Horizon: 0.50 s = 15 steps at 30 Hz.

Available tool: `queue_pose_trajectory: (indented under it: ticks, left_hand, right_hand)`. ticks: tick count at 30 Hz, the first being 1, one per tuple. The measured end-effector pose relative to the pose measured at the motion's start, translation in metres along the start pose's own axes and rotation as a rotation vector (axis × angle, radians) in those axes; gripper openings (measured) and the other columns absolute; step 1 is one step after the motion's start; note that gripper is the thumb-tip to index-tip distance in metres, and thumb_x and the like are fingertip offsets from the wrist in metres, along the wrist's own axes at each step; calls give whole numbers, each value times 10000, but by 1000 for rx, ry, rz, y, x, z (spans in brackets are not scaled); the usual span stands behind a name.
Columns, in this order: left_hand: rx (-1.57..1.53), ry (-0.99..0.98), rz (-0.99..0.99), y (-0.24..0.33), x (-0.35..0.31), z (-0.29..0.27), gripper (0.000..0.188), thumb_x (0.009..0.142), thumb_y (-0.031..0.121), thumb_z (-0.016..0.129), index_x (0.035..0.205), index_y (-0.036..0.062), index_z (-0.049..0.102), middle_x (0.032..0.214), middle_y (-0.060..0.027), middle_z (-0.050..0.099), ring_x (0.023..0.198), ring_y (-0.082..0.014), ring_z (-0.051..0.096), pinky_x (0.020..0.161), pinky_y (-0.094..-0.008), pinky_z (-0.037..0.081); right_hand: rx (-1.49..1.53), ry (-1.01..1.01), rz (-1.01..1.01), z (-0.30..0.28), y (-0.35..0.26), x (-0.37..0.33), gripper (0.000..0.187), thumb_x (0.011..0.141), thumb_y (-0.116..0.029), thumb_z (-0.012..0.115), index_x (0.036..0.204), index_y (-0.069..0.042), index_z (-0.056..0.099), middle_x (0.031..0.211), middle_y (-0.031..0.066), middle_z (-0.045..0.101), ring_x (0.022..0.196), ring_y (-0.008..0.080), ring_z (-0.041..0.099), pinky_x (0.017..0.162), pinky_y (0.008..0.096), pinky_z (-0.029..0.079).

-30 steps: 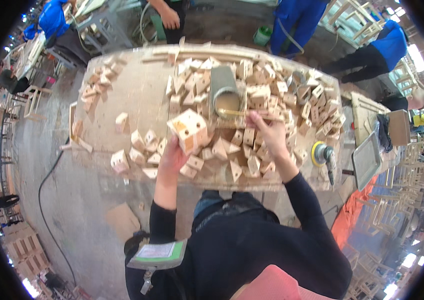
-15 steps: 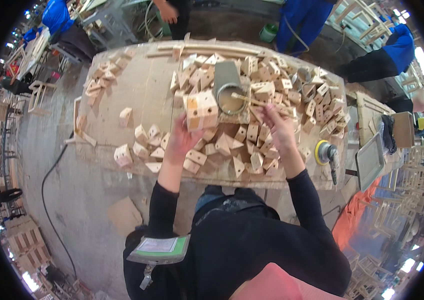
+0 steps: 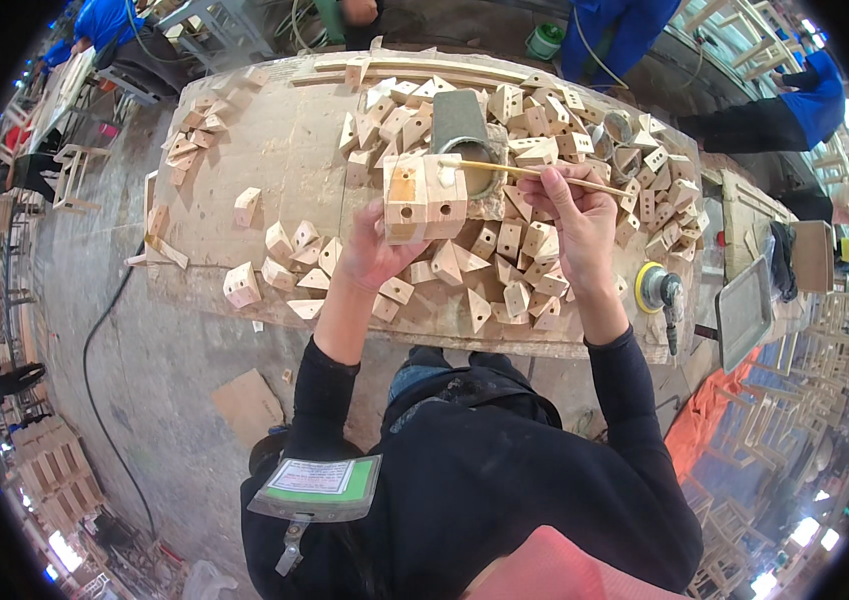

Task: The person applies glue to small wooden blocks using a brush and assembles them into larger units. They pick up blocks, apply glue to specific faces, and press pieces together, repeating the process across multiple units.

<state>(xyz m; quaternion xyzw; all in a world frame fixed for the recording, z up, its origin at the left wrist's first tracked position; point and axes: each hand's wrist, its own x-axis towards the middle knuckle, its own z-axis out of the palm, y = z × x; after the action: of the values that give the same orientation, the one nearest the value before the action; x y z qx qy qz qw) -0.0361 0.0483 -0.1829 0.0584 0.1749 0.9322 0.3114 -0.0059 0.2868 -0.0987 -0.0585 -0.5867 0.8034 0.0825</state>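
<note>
My left hand (image 3: pixel 377 250) is closed around a wooden block (image 3: pixel 425 208) with drilled holes, held up above the table. An orange-brown patch marks its left part and a pale wet-looking smear shows on the right part. Between the thumb and fingers of my right hand (image 3: pixel 580 215) is a thin wooden stick (image 3: pixel 520 172). Its left tip touches the top of the block at the smear. Just behind the block stands an open can (image 3: pixel 480 178), partly hidden by it, with a dark grey block (image 3: pixel 459 117) beyond.
Many drilled wooden blocks (image 3: pixel 510 235) lie heaped over the worktable (image 3: pixel 275 150). A sander with a yellow rim (image 3: pixel 657 288) sits at the right front edge, near a grey tray (image 3: pixel 743 312). A dark hose (image 3: pixel 105 325) runs along the floor at left. Co-workers (image 3: pixel 810 105) are beyond the table.
The stick has come out of the can and its tip now rests on the block. My right hand has turned and risen slightly; the block has shifted a little to the right.
</note>
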Motion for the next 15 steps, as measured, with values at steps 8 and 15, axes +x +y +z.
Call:
queue_pose_trajectory:
  ticks: [8, 15]
  left_hand:
    - [36, 85, -1, 0, -5, 7, 845, 803, 475, 610, 1408, -36, 316, 1363, -235, 429, 1216, -352, 496, 1041, -436, 421]
    - [-203, 115, 2, 8, -3, 15, 776, 877, 484, 546, 1416, -25, 318, 1413, -256, 345, 1231, -368, 465, 1060, -424, 422]
  right_hand:
    - [-20, -120, -35, -1, -1, -13, 90, 937, -88, 597, 955, -23, 537, 973, 153, 676, 830, 218, 691, 736, 312, 577]
    - [17, -109, -23, 7, -11, -14, 128, 926, -89, 615, 925, -5, 519, 953, 162, 679, 823, 221, 699, 727, 313, 594]
